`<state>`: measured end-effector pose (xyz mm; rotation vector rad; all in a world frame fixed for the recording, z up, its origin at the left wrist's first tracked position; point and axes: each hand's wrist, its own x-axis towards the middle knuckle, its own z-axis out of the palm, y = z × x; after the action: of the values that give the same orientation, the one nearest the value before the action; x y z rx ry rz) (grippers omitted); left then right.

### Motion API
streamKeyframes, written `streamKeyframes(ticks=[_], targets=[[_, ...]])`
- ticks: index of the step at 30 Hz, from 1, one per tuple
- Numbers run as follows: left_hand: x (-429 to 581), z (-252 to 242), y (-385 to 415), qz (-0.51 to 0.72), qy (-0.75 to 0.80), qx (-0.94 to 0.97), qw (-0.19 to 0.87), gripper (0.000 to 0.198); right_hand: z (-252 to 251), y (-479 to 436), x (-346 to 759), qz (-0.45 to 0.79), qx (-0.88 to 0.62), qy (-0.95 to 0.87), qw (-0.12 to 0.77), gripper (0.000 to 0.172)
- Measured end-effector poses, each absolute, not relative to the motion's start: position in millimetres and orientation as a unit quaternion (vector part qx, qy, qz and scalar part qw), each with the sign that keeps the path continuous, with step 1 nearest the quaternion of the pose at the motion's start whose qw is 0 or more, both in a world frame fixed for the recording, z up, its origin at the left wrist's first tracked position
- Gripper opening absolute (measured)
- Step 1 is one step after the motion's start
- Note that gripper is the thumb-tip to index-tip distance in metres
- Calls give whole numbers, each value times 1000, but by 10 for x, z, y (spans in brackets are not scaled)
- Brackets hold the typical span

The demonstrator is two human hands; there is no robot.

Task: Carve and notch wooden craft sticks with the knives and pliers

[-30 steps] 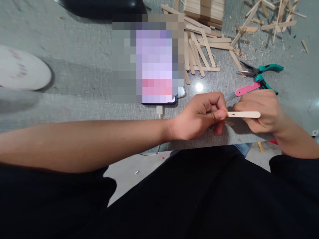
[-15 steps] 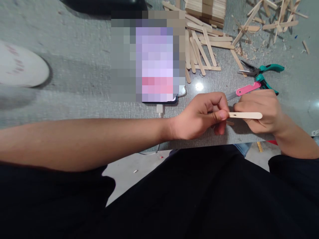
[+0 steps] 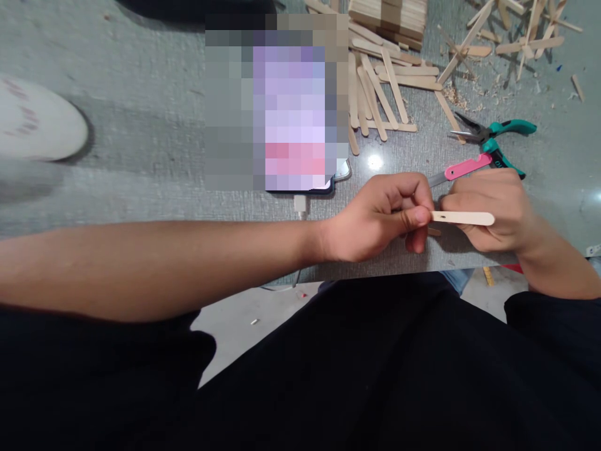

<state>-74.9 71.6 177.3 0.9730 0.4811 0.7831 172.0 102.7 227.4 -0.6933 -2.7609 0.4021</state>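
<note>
My left hand (image 3: 385, 219) is closed and pinches the left end of a pale wooden craft stick (image 3: 464, 218) between thumb and forefinger. The stick lies level, with a small dark slot near the pinched end. Its right half crosses in front of the curled fingers of my right hand (image 3: 491, 210), which is closed; what that hand grips is hidden. A pink-handled knife (image 3: 467, 168) lies just behind both hands, blade pointing left. Both hands hover over the near edge of the grey table (image 3: 154, 138).
Teal-handled pliers (image 3: 498, 134) lie behind the knife. Loose craft sticks (image 3: 380, 94) and a stacked bundle (image 3: 389, 15) sit at the back, with glued stick shapes (image 3: 516, 37) and shavings at the back right. A phone (image 3: 300, 106) on a cable lies mid-table. A white round object (image 3: 37, 122) is at the left.
The hands and stick have hardly moved. The view has shifted slightly, so the table's things sit a little higher in the picture.
</note>
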Motion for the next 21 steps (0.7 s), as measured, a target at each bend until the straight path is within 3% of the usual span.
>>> streamKeyframes(ticks=[5, 16, 21], targets=[[-741, 1780, 724, 358, 228, 453, 784, 62, 2279, 1042, 1704, 155, -214, -946, 187, 17], [-767, 1802, 733, 354, 237, 461, 779, 64, 2270, 994, 1656, 142, -223, -941, 209, 19], [-763, 1795, 746, 352, 232, 470, 776, 57, 2320, 959, 1625, 156, -239, -943, 169, 24]])
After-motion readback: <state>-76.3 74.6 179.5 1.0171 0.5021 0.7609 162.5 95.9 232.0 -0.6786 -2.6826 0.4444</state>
